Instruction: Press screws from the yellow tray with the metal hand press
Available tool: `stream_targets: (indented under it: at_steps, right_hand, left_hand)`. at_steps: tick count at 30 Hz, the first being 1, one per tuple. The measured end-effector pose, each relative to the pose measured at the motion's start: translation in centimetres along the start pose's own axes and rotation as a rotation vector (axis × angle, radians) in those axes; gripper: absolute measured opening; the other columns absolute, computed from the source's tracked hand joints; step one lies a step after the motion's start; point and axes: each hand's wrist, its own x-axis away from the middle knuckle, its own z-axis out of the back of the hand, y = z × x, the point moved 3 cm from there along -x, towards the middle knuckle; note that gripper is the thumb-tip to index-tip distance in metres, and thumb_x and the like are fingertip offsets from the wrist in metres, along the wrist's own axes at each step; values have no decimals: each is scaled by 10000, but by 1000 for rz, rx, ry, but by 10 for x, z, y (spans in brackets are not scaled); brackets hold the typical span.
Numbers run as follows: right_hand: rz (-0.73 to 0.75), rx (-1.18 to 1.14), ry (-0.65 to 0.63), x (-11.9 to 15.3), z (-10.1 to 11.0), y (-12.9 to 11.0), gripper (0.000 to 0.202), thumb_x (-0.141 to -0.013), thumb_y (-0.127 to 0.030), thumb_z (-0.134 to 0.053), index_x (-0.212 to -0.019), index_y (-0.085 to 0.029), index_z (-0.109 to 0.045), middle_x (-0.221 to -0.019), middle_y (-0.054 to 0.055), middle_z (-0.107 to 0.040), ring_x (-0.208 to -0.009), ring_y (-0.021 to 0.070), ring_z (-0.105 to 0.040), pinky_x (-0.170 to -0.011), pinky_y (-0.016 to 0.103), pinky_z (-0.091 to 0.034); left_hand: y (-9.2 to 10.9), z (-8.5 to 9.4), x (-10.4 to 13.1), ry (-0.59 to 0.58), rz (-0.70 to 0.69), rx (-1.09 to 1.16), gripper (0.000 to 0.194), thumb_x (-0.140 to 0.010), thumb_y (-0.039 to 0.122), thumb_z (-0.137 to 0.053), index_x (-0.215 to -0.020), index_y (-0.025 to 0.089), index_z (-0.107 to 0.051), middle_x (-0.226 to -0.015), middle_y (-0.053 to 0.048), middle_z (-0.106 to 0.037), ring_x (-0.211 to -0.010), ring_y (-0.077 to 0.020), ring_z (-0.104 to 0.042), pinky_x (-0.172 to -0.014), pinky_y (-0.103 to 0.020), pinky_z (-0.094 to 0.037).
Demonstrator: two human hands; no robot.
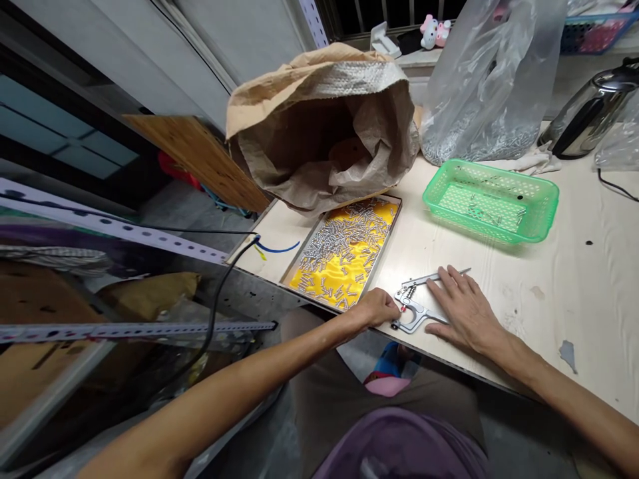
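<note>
Keep the tool [422, 317] still

My left hand [375, 308] pinches near its red bit [403, 309]; I can't tell if it holds anything. My right hand [465, 307], fingers spread, covers the handles. The tool's between them; I should press softly.

Pale table [529, 326] near a dark barred window [397, 13], light-grey panels [249, 40], grey floor [177, 203].

from the hand tool [423, 314] on the table [509, 293], the tray [381, 247] holding small parts [334, 243] lies at ten o'clock, the sack [359, 166] beyond it at eleven. the basket [479, 225] sits at one, the bag [484, 93] behind it.
</note>
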Motion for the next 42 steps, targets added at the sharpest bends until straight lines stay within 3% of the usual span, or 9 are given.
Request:
stream_targets:
  at_steps: [3,7,12,20,28,36,42]
  right_hand:
    - [15,-5,-54,-2,-8,8,846,-754,-645,-576,-1388,-131,-354,-1425,201,-384,-1325,369,-295,-1058,552,-248]
    - [23,-59,-99,-5,-9,16,967,-711,-702,-569,-1428,-120,-282,-1451,227,-338,-1333,386,-285,-1047,573,-262]
    - [5,-112,-102,-8,-3,17,879,-740,-618,-605,-1401,-110,-327,-1365,203,-445,-1239,348,-398,-1037,539,-300]
    - [28,-154,2,-5,4,11,683,-768,-470,-639,-1341,-166,-424,-1254,153,-534,-1084,303,-491,-927,457,-399]
    - [76,-196,171,4,-16,14,597,-831,-435,-540,-1361,-193,-411,-1255,147,-554,-1084,290,-511,-885,440,-447]
    - [88,-235,84,1,-5,9,660,-804,-466,-580,-1365,-161,-414,-1258,174,-538,-1104,302,-501,-896,467,-439]
    - [45,-135,75,2,-2,14,790,-818,-665,-455,-1327,-61,-439,-1274,237,-519,-1172,343,-457,-962,512,-405]
  left_hand:
    - [-3,-1,-2,6,10,-1,114,-618,234,-574,-587,131,-610,-404,70,-358,-409,-67,-294,-425,-219,-189]
    - [-8,-3,-6,-9,1,4,134,-622,245,-580,-621,124,-636,-402,70,-359,-407,-69,-300,-422,-221,-186]
    - [-7,-2,-6,-13,-14,-26,119,-630,219,-573,-601,121,-634,-404,66,-364,-419,-71,-310,-424,-220,-190]
    - [2,-3,4,13,44,-20,113,-636,181,-590,-650,110,-677,-433,55,-422,-437,-77,-352,-433,-211,-236]
    - [1,-4,7,44,48,39,48,-611,145,-612,-583,124,-645,-437,52,-416,-446,-80,-380,-445,-208,-265]
    - [1,-3,12,31,14,-13,70,-606,120,-588,-554,123,-634,-437,50,-421,-447,-75,-371,-460,-203,-277]
    - [-1,-4,13,14,-2,18,80,-605,145,-578,-603,121,-654,-462,47,-458,-454,-78,-382,-446,-206,-265]
